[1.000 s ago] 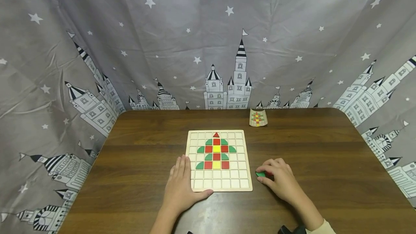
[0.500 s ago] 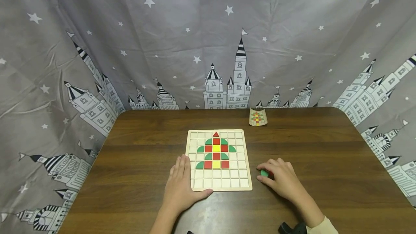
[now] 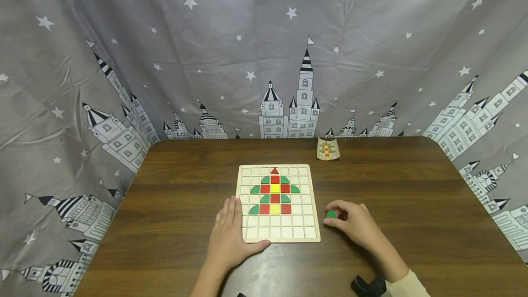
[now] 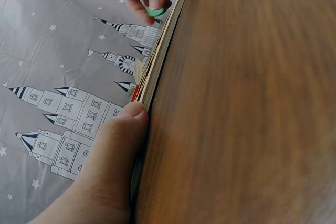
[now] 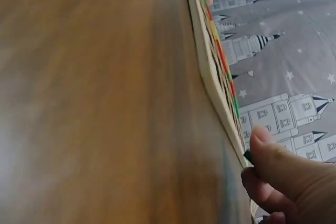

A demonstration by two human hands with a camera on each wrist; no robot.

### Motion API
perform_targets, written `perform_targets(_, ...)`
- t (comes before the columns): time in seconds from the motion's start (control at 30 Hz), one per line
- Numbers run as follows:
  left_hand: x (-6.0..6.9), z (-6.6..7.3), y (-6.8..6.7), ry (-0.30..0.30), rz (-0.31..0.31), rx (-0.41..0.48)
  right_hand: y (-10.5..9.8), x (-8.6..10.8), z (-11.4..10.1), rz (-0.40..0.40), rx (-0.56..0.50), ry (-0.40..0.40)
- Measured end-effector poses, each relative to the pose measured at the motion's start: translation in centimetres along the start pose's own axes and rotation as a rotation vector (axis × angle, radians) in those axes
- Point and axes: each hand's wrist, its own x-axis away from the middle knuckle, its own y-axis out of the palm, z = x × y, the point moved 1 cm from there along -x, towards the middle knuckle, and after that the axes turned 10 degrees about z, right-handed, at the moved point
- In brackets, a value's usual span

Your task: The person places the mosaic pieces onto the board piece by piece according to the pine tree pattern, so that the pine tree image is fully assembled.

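A pale wooden grid board [image 3: 286, 233] lies on the table, with red, yellow and green tiles forming a tree-like pattern in its upper rows. My left hand [image 3: 228, 237] rests at the board's lower left corner, straight fingers along the left side and thumb on the near edge. Just right of the board, my right hand [image 3: 352, 221] pinches a green tile [image 3: 331, 213] with a rounded side between thumb and fingers. In the left wrist view this green tile [image 4: 156, 11] shows beyond the board. Only a dark green corner of the tile [image 5: 248, 156] appears in the right wrist view.
A small curled pattern card [image 3: 327, 149] lies at the table's back edge, right of the board. Behind the brown wooden table [image 3: 177, 182] hangs a grey curtain [image 3: 231, 58] printed with castles and stars. A black wrist strap [image 3: 369, 286] sits on the right forearm.
The green tile has turned in my right fingers and shows more of its face. My right hand has shifted slightly, staying beside the board. The left hand and board have stayed put.
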Motion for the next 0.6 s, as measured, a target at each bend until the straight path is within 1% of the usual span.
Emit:
perform_targets(0.13, 0.0, 0.0, 0.0, 0.002, 0.005, 0.001, 0.3, -0.6, -0.9, 0.002, -0.066, 0.043)
perform_targets(0.33, 0.1, 0.0, 0.0, 0.0, 0.001, 0.001, 1.2, -1.5, -2.5, 0.009, -0.094, 0.058)
perform_targets(0.5, 0.0, -0.1, 0.1, -0.002, 0.005, 0.001, 2.2, -2.0, -3.6, 0.033, -0.059, 0.066)
perform_targets(0.6, 0.0, -0.1, 0.1, -0.007, 0.001, 0.002, 2.8, -2.2, -4.2, 0.066, 0.017, 0.016)
